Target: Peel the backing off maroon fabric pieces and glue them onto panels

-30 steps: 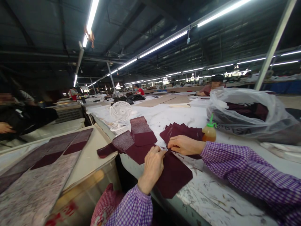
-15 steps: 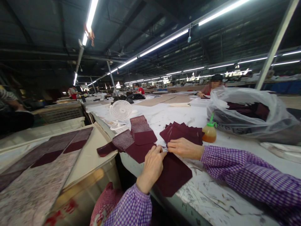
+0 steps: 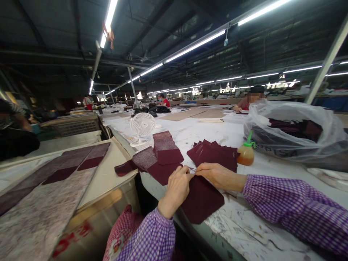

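A dark maroon fabric piece (image 3: 202,199) lies flat at the near edge of the white worktable (image 3: 244,224). My left hand (image 3: 177,186) rests on its left side with fingers curled, pinching its far corner. My right hand (image 3: 217,175) meets it at that same corner, fingers pressed together on the cloth. Just beyond the hands lies a fanned stack of maroon pieces (image 3: 214,154). To the left sit overlapping maroon and speckled pieces (image 3: 160,156).
A small orange bottle with a green nozzle (image 3: 247,152) stands by the stack. A clear plastic bag of dark fabric (image 3: 293,132) fills the right. A white desk fan (image 3: 143,125) stands further back. A board with fabric rows (image 3: 54,181) lies left. Other people work at distant tables.
The view has shifted slightly. Both hands stay pinched together at the far corner of the maroon piece. A person at the far left has moved back.
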